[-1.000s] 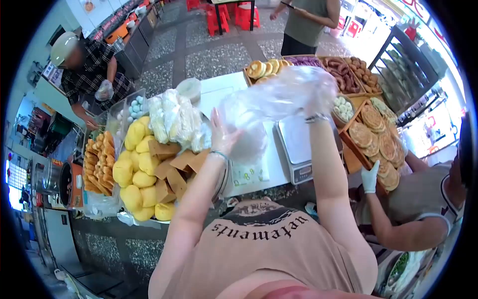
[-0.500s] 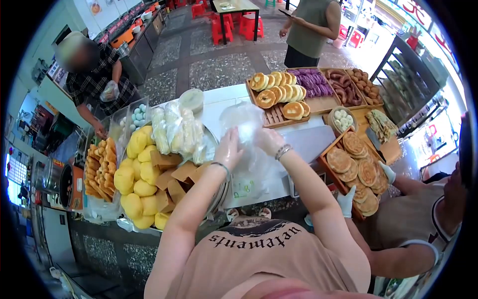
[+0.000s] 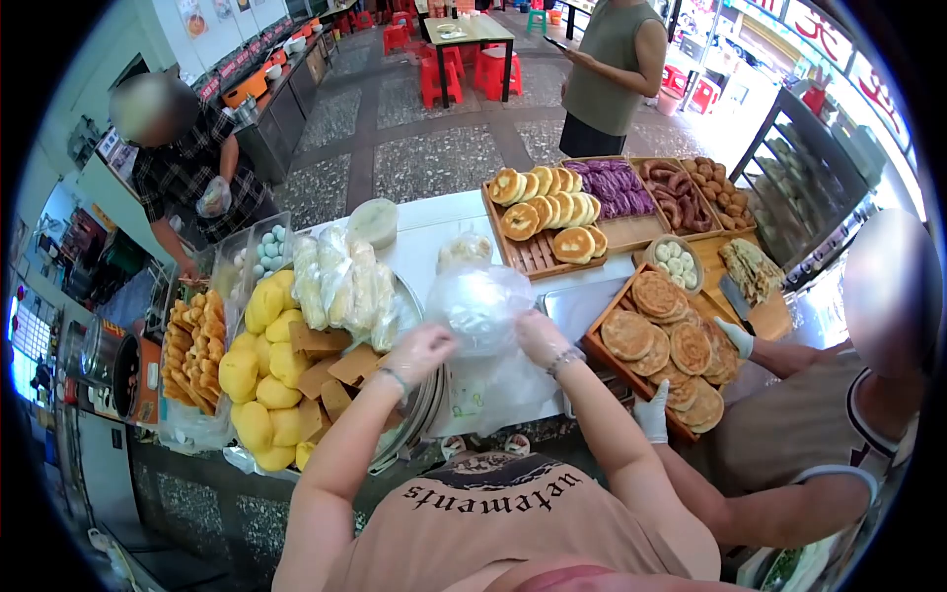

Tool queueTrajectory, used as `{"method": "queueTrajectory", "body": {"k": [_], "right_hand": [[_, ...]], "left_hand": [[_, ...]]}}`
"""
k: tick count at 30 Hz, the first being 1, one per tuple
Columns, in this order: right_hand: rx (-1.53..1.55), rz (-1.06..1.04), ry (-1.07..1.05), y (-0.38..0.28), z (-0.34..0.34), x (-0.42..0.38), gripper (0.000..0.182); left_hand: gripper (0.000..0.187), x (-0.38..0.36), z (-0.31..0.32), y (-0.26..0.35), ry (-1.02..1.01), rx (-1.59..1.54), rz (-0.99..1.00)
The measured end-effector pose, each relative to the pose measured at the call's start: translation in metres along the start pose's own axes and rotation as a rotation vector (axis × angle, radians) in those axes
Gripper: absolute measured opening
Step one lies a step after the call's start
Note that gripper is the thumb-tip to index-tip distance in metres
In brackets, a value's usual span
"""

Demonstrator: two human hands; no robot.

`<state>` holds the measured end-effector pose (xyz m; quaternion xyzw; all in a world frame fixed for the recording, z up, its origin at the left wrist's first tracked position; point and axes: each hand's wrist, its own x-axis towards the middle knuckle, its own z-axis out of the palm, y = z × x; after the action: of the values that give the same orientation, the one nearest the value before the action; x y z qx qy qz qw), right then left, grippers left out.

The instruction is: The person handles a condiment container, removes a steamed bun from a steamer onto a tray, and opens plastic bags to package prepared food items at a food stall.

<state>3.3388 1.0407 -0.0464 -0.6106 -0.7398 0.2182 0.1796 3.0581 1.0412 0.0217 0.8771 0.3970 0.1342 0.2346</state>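
A clear plastic bag (image 3: 480,304) is puffed out above the white counter. My left hand (image 3: 418,352), in a thin clear glove, has its fingers pinched at the bag's left side. At the right side, my right hand (image 3: 542,339) pinches the bag too; it also wears a clear glove, with a bracelet at the wrist. Behind the puffed bag lies a second clear bag (image 3: 464,253) whose contents I cannot make out. Left of my left hand are brown paper-wrapped pieces (image 3: 357,365) and wrapped food in clear bags (image 3: 340,271).
Yellow buns (image 3: 258,370) and fried dough (image 3: 194,345) stand at left. A tray of pan-fried buns (image 3: 541,212) is ahead. On my right, a co-worker's gloved hands (image 3: 651,414) hold a tray of flatbreads (image 3: 590,340). Another person (image 3: 617,69) stands across the counter.
My hands have moved apart and nearer to me, and the bag has puffed out wider between them. The co-worker's flatbread tray has shifted left and covers part of the metal tray.
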Motion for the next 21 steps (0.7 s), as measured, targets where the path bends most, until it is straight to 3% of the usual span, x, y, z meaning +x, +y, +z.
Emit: {"method": "queueTrajectory", "body": {"k": [1,2,3,5,6,9,11,12,13,14,16,19,21], "right_hand": [[0.076,-0.020,0.060,-0.001,-0.017,-0.006,0.030],[0.108,0.138,0.026,-0.004,-0.033,-0.010,0.041],[0.108,0.138,0.030,-0.010,-0.042,-0.014,0.041],[0.207,0.243,0.207,-0.020,-0.058,-0.016,0.053],[0.250,0.215,0.243,-0.030,-0.062,-0.011,0.060],[0.494,0.041,0.268,-0.044,-0.049,0.010,0.061],[0.498,0.065,0.124,-0.007,0.007,0.036,0.057],[0.181,-0.086,0.000,0.006,0.035,0.038,0.052],[-0.141,-0.236,-0.118,0.002,0.039,0.038,0.047],[-0.141,-0.236,-0.117,0.000,0.044,0.031,0.047],[0.108,0.162,-0.203,-0.032,0.022,0.005,0.037],[0.144,0.183,-0.127,-0.013,0.039,0.003,0.032],[0.185,0.155,-0.068,0.008,0.043,-0.002,0.034]], "left_hand": [[0.042,0.000,-0.016,0.000,0.046,-0.163,-0.289],[0.052,0.005,-0.027,-0.002,0.095,-0.329,-0.574],[0.052,0.007,-0.024,-0.007,0.096,-0.327,-0.571],[0.076,0.013,-0.011,-0.019,0.255,-0.124,-0.431],[0.092,0.022,-0.013,-0.014,0.168,-0.021,-0.392],[0.103,0.047,0.006,-0.022,0.138,-0.098,-0.351],[0.106,0.053,0.016,-0.016,0.095,-0.147,-0.350],[0.110,0.055,0.020,-0.016,0.055,-0.198,-0.346],[0.110,0.056,0.024,-0.018,0.061,-0.195,-0.341],[0.110,0.051,0.031,-0.018,0.045,-0.149,-0.404],[0.110,0.050,0.038,-0.022,0.026,-0.106,-0.468],[0.108,0.050,0.030,-0.018,-0.031,-0.213,-0.455],[0.092,0.052,0.008,-0.009,-0.194,-0.184,-0.508]]}}
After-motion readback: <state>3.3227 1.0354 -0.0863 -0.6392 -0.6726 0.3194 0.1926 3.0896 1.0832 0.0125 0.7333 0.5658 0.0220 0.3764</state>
